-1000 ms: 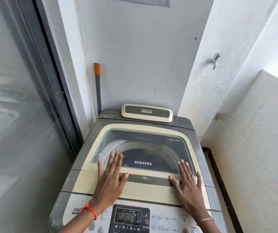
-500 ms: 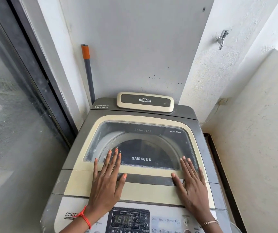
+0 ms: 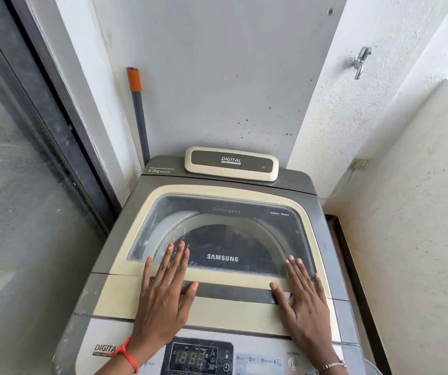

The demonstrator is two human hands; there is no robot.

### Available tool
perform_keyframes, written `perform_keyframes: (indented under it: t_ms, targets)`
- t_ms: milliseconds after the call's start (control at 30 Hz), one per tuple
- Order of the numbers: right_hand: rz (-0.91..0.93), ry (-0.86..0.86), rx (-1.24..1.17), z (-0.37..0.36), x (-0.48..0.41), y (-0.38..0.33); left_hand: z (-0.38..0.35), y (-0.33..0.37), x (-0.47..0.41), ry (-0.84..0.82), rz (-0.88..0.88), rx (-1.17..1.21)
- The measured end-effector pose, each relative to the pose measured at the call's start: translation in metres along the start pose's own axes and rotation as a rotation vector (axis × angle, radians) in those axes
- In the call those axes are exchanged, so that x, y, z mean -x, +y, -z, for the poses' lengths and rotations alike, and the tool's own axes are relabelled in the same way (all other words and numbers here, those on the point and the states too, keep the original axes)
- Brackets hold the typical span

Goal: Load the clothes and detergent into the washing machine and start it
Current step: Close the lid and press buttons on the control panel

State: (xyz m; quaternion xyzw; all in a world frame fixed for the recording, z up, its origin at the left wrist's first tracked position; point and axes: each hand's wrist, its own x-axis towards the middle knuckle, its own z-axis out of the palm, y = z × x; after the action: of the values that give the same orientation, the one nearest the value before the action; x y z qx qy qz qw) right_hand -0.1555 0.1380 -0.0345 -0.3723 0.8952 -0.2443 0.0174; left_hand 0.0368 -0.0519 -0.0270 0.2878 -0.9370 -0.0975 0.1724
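Observation:
A grey and cream top-loading washing machine (image 3: 313,239) stands in front of me with its glass lid (image 3: 239,212) down. Dark clothes (image 3: 217,239) show dimly in the drum through the glass. My left hand (image 3: 163,296) lies flat on the lid's front left, fingers spread, thumb on the dark handle strip (image 3: 233,292). My right hand (image 3: 305,301) lies flat on the front right, thumb also at the strip. Neither hand holds anything. The control panel (image 3: 198,357) with a lit display sits between my wrists. No detergent container is in view.
A glass sliding door (image 3: 14,185) runs along the left. A grey pole with an orange grip (image 3: 137,112) leans in the back corner. A tap (image 3: 361,62) sticks out of the right wall, and a low parapet wall (image 3: 407,239) closes the right side.
The view has tilted down and moved closer, so the machine sits lower and larger in frame. Both hands stay flat on the shut lid in nearly the same spots.

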Motion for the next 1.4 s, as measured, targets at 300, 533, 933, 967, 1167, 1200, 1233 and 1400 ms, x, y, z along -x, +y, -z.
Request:
perform_keyframes:
  t_ms: [300, 533, 933, 967, 1167, 1200, 1233, 1400]
  targets:
    - [0.021, -0.002, 0.016, 0.0021, 0.0009, -0.0005, 0.0035, 0.0025, 0.0003, -0.018, 0.03, 0.013]
    - [0.016, 0.021, 0.023, -0.0002, 0.0021, -0.0005, 0.0034, 0.0025, 0.0007, -0.007, 0.038, 0.028]
    - [0.006, -0.014, 0.025, 0.0032, 0.0031, -0.0027, -0.0018, -0.0001, 0.0011, 0.01, 0.044, 0.017]
    - [0.006, -0.013, 0.029, 0.0031, 0.0032, -0.0026, -0.0017, -0.0002, 0.0012, 0.015, 0.043, 0.018]
    - [0.0, 0.011, 0.055, 0.0016, 0.0033, -0.0023, -0.0011, 0.0014, 0.0007, 0.038, 0.042, 0.035]
    - [0.001, 0.015, 0.061, 0.0016, 0.0032, -0.0024, -0.001, 0.0019, 0.0009, 0.039, 0.043, 0.04]
    - [0.001, 0.016, 0.065, 0.0016, 0.0027, -0.0027, -0.0008, 0.0022, 0.0007, 0.04, 0.043, 0.041]
    - [0.001, 0.0, 0.064, 0.0031, 0.0035, -0.0045, -0.0003, 0.0029, 0.0021, 0.045, 0.046, 0.038]
